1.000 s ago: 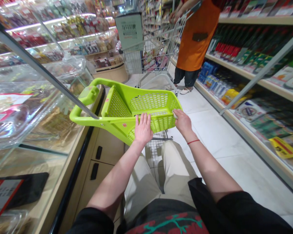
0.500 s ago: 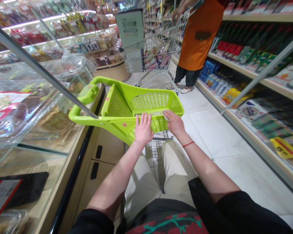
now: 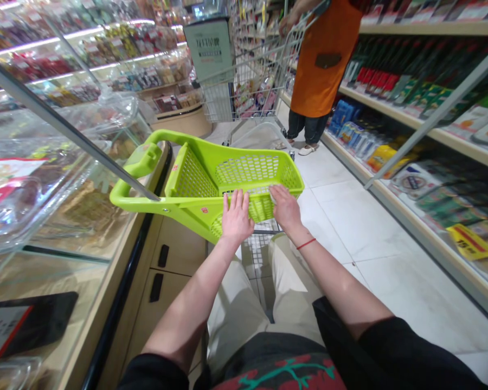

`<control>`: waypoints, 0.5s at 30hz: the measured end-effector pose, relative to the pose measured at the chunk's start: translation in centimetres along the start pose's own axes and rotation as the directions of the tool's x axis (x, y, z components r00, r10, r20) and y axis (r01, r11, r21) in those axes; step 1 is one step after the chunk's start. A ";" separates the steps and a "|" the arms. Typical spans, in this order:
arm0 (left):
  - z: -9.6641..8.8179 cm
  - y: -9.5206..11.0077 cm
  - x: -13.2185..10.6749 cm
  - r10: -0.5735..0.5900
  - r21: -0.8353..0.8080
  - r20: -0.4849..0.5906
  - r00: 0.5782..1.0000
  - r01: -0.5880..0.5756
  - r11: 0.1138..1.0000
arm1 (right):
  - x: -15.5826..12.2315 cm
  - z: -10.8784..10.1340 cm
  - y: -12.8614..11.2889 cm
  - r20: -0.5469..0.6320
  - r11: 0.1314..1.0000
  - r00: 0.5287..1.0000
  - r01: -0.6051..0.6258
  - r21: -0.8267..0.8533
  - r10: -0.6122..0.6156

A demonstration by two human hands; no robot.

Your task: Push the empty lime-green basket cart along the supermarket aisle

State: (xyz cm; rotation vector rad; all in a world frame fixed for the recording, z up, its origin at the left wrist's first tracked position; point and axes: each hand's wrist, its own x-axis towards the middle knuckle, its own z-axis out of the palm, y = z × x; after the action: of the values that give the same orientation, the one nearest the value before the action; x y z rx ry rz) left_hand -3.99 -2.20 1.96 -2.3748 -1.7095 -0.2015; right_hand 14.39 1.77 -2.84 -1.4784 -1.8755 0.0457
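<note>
A bright green plastic shopping cart (image 3: 187,205) with perforated basket walls stands crosswise before my legs, its handle to the left. The basket shows nothing inside. My left hand (image 3: 236,219) lies on the near rim, fingers stretched out and pointing away from me; it holds nothing. A little to the right, my right hand (image 3: 287,208) is bent over the same rim near the cart's front end. Under its fingertips shows a small white wad (image 3: 273,196), mostly hidden by the fingers, and its kind is unclear. A red string circles my right wrist.
A person in an orange apron (image 3: 317,70) stands beyond, with a hand at a wire shopping cart (image 3: 252,81) loaded with goods. Left is a display counter (image 3: 117,260) with packaged food. Shelves (image 3: 423,122) with bottles and boxes line the right, beside the tiled floor (image 3: 333,216).
The whole view has shifted slightly, so the cart and aisle appear a little further left. Both hands remain on the near rim, nearly unmoved along it.
</note>
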 end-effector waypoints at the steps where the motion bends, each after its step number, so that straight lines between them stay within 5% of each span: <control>1: 0.0 0.0 0.0 0.001 0.002 0.001 1.000 -0.001 1.000 | 0.0 0.2 -0.7 0.018 1.000 1.000 0.021 0.002 -0.021; 5: -0.1 -0.1 -0.1 0.008 0.005 -0.002 1.000 -0.008 1.000 | -0.2 0.0 -0.4 0.047 0.998 0.997 0.067 0.011 -0.068; 12: 0.1 -0.1 -0.2 0.009 -0.007 -0.010 1.000 -0.009 1.000 | -0.7 -2.4 6.4 -0.031 0.999 0.999 -0.032 -0.029 0.031; 15: 0.2 -0.1 -0.2 0.010 -0.010 -0.015 1.000 -0.010 1.000 | -1.0 -2.6 7.2 -0.050 0.998 0.997 -0.065 -0.025 0.063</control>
State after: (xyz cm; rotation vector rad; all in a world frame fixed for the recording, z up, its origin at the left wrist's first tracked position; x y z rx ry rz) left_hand -4.15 -2.28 1.74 -2.3825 -1.6931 -0.2262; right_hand 21.89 2.33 -4.67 -1.5443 -1.7961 0.0142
